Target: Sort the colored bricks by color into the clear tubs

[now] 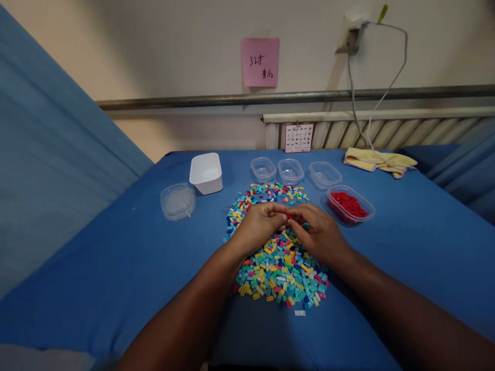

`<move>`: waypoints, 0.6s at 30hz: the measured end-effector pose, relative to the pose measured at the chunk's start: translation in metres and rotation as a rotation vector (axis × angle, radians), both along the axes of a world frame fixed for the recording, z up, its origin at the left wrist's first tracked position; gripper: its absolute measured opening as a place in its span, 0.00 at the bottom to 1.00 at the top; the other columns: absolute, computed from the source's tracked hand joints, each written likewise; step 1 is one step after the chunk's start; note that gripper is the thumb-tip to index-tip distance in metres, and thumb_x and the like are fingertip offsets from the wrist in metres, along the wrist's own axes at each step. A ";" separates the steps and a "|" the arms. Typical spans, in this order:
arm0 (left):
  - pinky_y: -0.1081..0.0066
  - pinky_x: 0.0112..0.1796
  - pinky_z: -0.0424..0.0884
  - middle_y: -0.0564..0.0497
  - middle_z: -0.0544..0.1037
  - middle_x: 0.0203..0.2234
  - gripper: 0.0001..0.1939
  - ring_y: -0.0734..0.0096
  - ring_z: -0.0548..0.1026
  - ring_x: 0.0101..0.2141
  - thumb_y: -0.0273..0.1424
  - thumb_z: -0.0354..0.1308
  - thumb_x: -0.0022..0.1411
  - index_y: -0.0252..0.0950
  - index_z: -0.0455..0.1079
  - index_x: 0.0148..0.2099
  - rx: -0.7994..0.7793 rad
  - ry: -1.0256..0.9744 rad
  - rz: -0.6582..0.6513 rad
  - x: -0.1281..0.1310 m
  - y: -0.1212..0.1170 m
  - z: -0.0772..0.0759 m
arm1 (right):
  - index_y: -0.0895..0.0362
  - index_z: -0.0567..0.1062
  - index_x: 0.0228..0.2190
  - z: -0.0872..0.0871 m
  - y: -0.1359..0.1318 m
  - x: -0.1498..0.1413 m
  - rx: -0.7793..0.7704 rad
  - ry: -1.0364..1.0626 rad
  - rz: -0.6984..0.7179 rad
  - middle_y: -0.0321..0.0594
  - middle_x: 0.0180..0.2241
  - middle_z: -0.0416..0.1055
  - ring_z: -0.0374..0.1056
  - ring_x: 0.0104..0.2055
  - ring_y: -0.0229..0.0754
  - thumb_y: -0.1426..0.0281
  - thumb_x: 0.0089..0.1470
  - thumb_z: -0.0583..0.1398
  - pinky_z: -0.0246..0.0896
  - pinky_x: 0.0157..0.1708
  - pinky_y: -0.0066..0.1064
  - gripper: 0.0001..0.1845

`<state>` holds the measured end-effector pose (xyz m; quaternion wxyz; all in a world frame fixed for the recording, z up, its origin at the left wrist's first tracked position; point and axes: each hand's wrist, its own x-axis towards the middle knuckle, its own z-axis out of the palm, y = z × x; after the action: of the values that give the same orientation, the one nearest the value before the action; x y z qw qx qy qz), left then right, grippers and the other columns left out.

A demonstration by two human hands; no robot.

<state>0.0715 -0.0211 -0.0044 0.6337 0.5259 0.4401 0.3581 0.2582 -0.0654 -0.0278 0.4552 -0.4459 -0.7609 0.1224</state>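
Observation:
My left hand (260, 222) and my right hand (320, 231) meet above a spread of small coloured toy bricks (284, 275). Their fingertips are pinched together around a small red toy brick (289, 217), mostly covered by the fingers. Whether there is more than one red piece between them, I cannot tell. Yellow, teal, blue, pink and white bricks lie loose under and around both hands. Just right of my right hand, a clear plastic tub (367, 206) holds a heap of red bricks (346, 205).
Three clear tubs (263, 170) stand along the back. A white bin (209, 180) and stacked clear lids (178, 202) are at left. A yellow cloth (377, 161) lies back right, with a cable (351, 87) hanging above it. A small picture card (299, 138) leans by the radiator (332, 133).

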 end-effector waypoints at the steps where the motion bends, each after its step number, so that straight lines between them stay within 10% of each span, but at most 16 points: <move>1: 0.74 0.38 0.77 0.49 0.85 0.33 0.07 0.75 0.81 0.32 0.24 0.68 0.60 0.34 0.83 0.42 -0.007 0.005 0.006 0.001 0.000 0.001 | 0.51 0.80 0.47 0.001 0.000 0.000 -0.002 0.002 -0.001 0.42 0.41 0.81 0.78 0.44 0.49 0.72 0.67 0.62 0.76 0.43 0.41 0.09; 18: 0.73 0.35 0.75 0.51 0.81 0.28 0.09 0.73 0.78 0.30 0.33 0.72 0.58 0.34 0.80 0.38 0.060 -0.014 0.005 0.002 -0.003 0.003 | 0.54 0.82 0.42 -0.010 0.006 -0.009 -0.454 0.618 0.051 0.41 0.36 0.84 0.81 0.37 0.46 0.60 0.61 0.69 0.76 0.39 0.36 0.12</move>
<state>0.0732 -0.0239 -0.0019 0.6197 0.5412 0.4261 0.3763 0.2492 -0.0596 -0.0378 0.5499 -0.4583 -0.5520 0.4276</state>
